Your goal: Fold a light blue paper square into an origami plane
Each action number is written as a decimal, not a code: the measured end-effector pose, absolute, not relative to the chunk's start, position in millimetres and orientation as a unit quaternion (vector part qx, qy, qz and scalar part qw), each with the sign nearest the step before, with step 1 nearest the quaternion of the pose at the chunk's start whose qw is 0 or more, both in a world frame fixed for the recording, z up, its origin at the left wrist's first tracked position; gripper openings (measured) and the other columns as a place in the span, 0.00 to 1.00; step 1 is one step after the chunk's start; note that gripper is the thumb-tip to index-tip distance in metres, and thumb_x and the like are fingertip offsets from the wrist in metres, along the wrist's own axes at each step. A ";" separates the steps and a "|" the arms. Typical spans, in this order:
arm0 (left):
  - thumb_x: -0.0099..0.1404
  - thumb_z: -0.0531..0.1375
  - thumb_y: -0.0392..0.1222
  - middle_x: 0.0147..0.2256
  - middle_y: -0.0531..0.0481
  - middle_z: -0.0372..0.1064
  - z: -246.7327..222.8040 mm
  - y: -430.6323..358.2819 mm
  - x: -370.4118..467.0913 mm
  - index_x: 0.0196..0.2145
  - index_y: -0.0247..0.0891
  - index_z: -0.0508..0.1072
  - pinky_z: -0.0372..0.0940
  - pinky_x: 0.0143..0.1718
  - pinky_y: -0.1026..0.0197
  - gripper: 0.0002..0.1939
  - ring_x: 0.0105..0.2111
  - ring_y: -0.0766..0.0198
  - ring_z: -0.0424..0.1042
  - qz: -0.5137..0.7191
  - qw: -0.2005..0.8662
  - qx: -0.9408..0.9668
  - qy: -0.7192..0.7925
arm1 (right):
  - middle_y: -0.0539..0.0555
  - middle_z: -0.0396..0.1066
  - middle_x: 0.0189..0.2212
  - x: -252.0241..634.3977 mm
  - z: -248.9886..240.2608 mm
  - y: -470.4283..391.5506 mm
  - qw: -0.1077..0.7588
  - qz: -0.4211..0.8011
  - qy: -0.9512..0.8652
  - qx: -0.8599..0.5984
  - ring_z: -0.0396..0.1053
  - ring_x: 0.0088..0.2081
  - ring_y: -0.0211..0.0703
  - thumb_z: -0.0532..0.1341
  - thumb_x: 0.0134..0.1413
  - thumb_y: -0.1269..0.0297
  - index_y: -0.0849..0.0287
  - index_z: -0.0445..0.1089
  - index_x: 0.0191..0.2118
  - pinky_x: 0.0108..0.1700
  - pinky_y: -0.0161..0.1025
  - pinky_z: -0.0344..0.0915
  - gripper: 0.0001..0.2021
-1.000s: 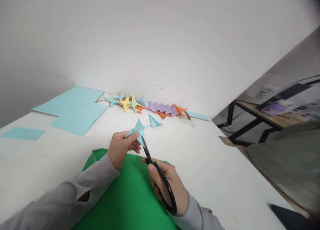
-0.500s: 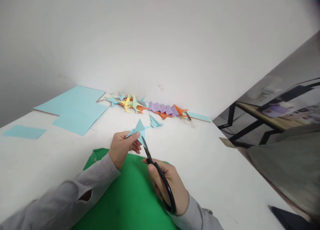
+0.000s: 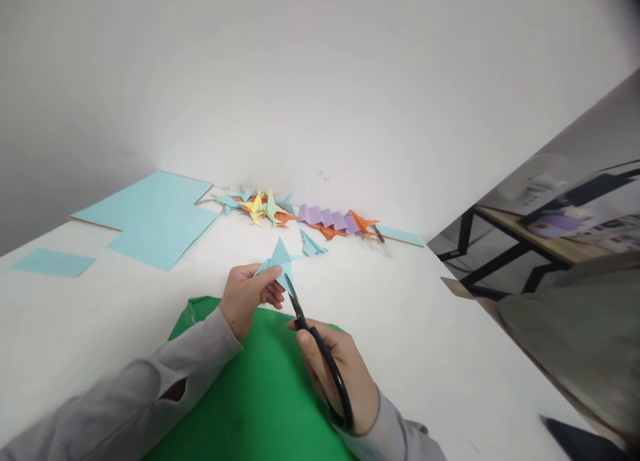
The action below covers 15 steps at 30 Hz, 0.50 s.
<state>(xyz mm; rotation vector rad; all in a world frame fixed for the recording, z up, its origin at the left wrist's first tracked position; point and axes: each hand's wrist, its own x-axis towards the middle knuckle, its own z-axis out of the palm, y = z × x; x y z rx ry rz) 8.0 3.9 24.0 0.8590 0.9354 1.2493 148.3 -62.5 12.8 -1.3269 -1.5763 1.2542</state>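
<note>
A folded light-blue paper piece (image 3: 281,255) is pinched between the thumb and fingers of my left hand (image 3: 250,293), its pointed tip upward. Black-handled scissors (image 3: 327,361) are in my right hand (image 3: 345,371), and their blades reach the lower right part of the folded paper. Whether the blades are fully closed is too small to tell. Just beyond the hands, a small folded light-blue piece (image 3: 313,245) lies on the white table (image 3: 410,321).
Light-blue sheets (image 3: 160,214) and a small rectangle (image 3: 54,262) lie at left. Colourful folded figures (image 3: 260,207) and pleated purple paper (image 3: 327,217) line the wall. Green cloth (image 3: 250,387) is below my hands; a dark object (image 3: 575,437) sits lower right.
The whole view has shifted slightly, so things appear a little further right. Both hands keep nearly the same pose on the paper and the scissors.
</note>
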 end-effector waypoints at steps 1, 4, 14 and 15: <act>0.50 0.61 0.42 0.14 0.50 0.64 24.1 3.7 8.2 0.16 0.30 0.69 0.61 0.17 0.64 0.13 0.15 0.68 0.64 0.547 0.632 0.370 0.405 | 0.43 0.46 0.11 148.2 12.8 -62.6 0.356 0.486 -0.610 -0.514 0.44 0.14 0.30 0.52 0.50 0.45 0.62 0.66 0.30 0.15 0.30 0.40 0.22; 0.50 0.61 0.41 0.14 0.50 0.64 24.5 3.6 8.5 0.16 0.30 0.68 0.61 0.17 0.64 0.12 0.15 0.68 0.64 0.550 0.639 0.359 0.401 | 0.43 0.46 0.11 148.3 13.2 -62.6 0.354 0.489 -0.613 -0.509 0.44 0.14 0.30 0.52 0.51 0.45 0.62 0.66 0.29 0.15 0.30 0.41 0.21; 0.50 0.60 0.40 0.13 0.50 0.64 26.6 2.6 8.3 0.14 0.32 0.67 0.59 0.17 0.65 0.12 0.14 0.69 0.62 0.534 0.663 0.333 0.405 | 0.44 0.47 0.10 147.5 17.6 -62.2 0.349 0.473 -0.623 -0.516 0.47 0.15 0.31 0.51 0.51 0.45 0.61 0.67 0.28 0.16 0.31 0.44 0.22; 0.50 0.60 0.40 0.13 0.50 0.64 27.1 2.2 8.4 0.14 0.32 0.67 0.59 0.16 0.65 0.12 0.13 0.69 0.62 0.531 0.666 0.331 0.406 | 0.44 0.47 0.10 147.3 17.9 -62.3 0.348 0.475 -0.621 -0.516 0.46 0.15 0.31 0.51 0.50 0.45 0.61 0.67 0.28 0.16 0.31 0.44 0.22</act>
